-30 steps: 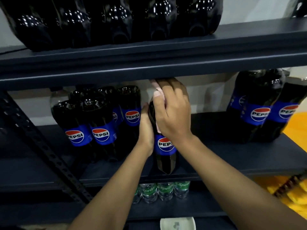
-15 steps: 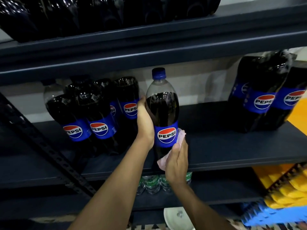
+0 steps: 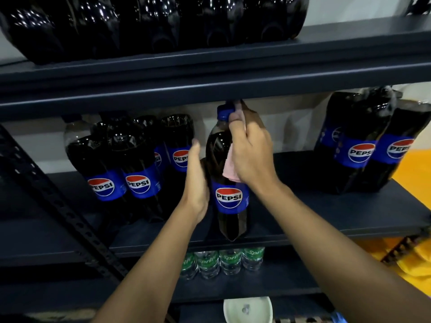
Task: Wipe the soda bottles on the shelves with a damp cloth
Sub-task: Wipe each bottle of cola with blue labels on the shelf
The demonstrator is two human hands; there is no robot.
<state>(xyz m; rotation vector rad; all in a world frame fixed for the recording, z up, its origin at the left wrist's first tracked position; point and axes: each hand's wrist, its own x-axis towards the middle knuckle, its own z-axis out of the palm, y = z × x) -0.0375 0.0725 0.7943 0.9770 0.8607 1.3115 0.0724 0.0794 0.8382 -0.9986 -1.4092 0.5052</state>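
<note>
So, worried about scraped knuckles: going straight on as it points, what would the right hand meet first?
Probably the upper shelf, just above the right hand and bottle cap; depth unclear.

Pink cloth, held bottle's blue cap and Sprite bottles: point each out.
pink cloth [image 3: 229, 169]: head view, its hanging lower fold.
blue cap [image 3: 222, 113]: head view, its left side.
Sprite bottles [image 3: 229, 258]: head view, one bottle's green label.
</note>
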